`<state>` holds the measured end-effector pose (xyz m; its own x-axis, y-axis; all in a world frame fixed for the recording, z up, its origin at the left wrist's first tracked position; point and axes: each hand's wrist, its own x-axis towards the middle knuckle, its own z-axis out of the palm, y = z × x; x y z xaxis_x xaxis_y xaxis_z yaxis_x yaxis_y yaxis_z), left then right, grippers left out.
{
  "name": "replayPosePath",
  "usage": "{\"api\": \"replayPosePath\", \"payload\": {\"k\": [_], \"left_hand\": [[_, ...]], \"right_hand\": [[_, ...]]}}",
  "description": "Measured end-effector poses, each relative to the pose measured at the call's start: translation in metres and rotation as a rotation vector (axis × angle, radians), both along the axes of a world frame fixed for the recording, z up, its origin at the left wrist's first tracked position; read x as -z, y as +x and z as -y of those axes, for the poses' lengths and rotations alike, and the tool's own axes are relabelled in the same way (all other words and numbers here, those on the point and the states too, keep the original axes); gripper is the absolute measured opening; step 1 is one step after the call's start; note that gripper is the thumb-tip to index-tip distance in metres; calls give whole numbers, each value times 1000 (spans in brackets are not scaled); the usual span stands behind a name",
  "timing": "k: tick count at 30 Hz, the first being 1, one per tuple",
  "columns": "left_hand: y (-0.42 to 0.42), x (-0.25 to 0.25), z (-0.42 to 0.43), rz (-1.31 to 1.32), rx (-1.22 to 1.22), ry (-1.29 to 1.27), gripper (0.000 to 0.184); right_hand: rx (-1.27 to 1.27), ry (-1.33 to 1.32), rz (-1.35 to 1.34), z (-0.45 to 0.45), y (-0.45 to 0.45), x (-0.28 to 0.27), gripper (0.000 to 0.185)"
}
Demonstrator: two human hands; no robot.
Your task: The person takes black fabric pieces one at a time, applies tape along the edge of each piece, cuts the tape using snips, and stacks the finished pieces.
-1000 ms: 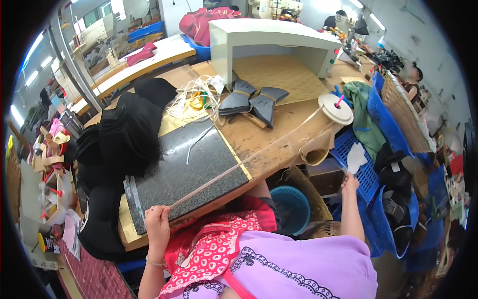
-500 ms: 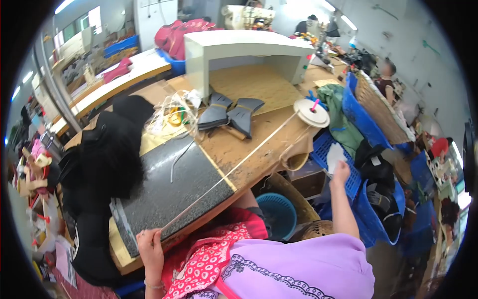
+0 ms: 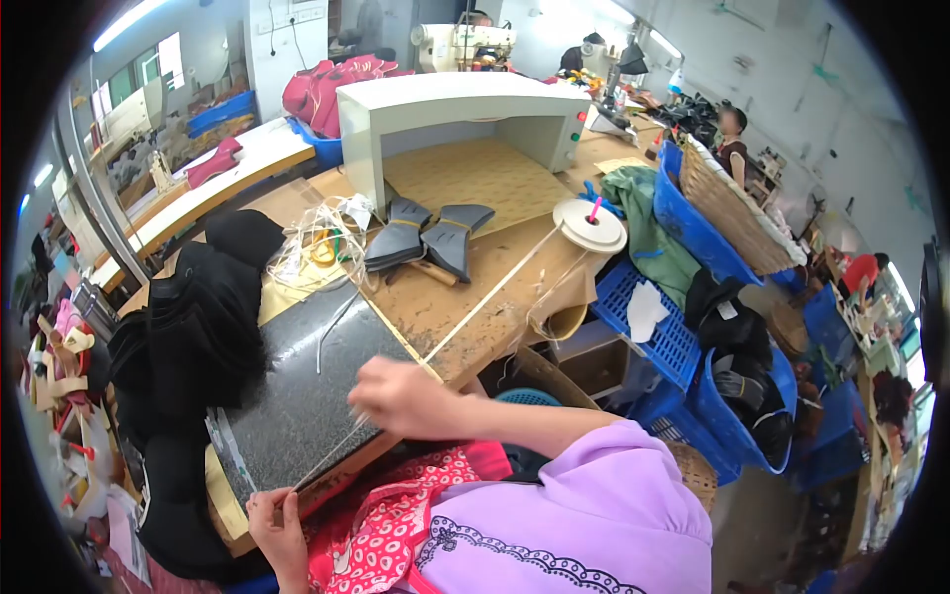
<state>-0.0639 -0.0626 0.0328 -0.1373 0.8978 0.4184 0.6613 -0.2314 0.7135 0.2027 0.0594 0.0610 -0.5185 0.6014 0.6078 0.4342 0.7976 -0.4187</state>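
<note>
A narrow white tape (image 3: 490,297) runs taut from a white reel (image 3: 591,226) on a pink pin across the bench corner. Low at the bench's front edge, my left hand (image 3: 277,530) pinches the tape's near end between thumb and fingers. My right hand (image 3: 401,398) is closed over the tape's middle stretch, above the dark stone slab (image 3: 307,371); its fingertips are blurred by motion. A stack of black padded pieces (image 3: 193,327) lies left of the slab. Two bundles of grey cut pieces (image 3: 460,238) lie behind it.
A pale box-shaped housing (image 3: 361,148) stands at the bench's back. Tangled white cord (image 3: 322,233) lies beside the grey bundles. Blue baskets (image 3: 658,327) with fabric stand to the right. A co-worker (image 3: 732,144) is at the far right.
My right hand has swung left from beside the blue basket to the tape over the slab. My left hand keeps its pinch on the tape. The view has shifted slightly.
</note>
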Motion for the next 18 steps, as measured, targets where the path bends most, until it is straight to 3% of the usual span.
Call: {"api": "replayPosePath", "payload": {"k": [6,18], "left_hand": [[-4,-2,15,70,43,-82,5],[4,-9,18,218,54,-121,5]], "right_hand": [[-365,129,-21,23,-75,27,13],[-411,-178,-115,43,-77,34,11]]}}
